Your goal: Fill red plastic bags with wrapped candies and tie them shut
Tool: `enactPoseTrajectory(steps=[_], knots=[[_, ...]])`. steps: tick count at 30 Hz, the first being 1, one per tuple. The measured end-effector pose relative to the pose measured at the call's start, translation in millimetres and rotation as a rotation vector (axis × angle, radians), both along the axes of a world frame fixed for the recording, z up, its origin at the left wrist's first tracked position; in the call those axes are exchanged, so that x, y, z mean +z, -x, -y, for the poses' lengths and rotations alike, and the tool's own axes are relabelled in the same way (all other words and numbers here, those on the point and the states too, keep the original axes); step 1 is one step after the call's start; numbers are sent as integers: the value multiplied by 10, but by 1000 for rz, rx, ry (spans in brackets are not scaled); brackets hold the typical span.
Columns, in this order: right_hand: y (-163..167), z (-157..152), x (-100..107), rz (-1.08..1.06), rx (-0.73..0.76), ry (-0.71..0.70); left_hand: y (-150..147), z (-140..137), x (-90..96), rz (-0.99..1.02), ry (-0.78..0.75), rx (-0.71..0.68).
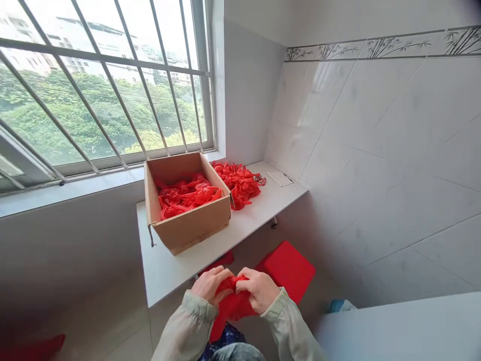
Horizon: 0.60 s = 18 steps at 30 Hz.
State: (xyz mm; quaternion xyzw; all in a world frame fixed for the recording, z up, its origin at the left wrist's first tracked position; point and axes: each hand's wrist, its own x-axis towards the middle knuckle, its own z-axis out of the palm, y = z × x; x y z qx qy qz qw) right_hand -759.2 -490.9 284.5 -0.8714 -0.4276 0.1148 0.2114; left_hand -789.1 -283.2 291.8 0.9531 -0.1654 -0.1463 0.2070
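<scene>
Between my two hands is a red plastic bag (238, 305), bunched at its top and hanging down over my lap. My left hand (213, 285) grips its upper left part with curled fingers. Close beside it, my right hand (260, 288) pinches the same bag between thumb and fingers. Beyond them on the white table stands an open cardboard box (195, 231) holding crumpled red plastic bags (188, 195). A loose heap of similar red bags (240, 183) lies right of the box, touching or nearly touching it.
The white table (165, 276) sits below a barred window (112, 90) and against a tiled wall (376, 150). Under its front edge is a red flat-topped object (287, 268). A white surface (406, 331) juts in at lower right. Something red (37, 348) lies at lower left.
</scene>
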Motion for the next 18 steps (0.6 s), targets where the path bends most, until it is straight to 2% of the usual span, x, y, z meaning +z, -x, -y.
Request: enactPoseTrajectory(steps=[7,12,15,18], knots=[[-1315,-82,-116,-2,-144,7,-1389,76,-158,27,-16,51],[-2162,40,-111,5,-320,11,-2346,213,-227,24,76,36],[-2626,137,-155,-2,-393,30,-2817,277,-327,-4,168,10],[-3110,206,-252,-28,-400,72,-3197,319,-493,-40,219,24]])
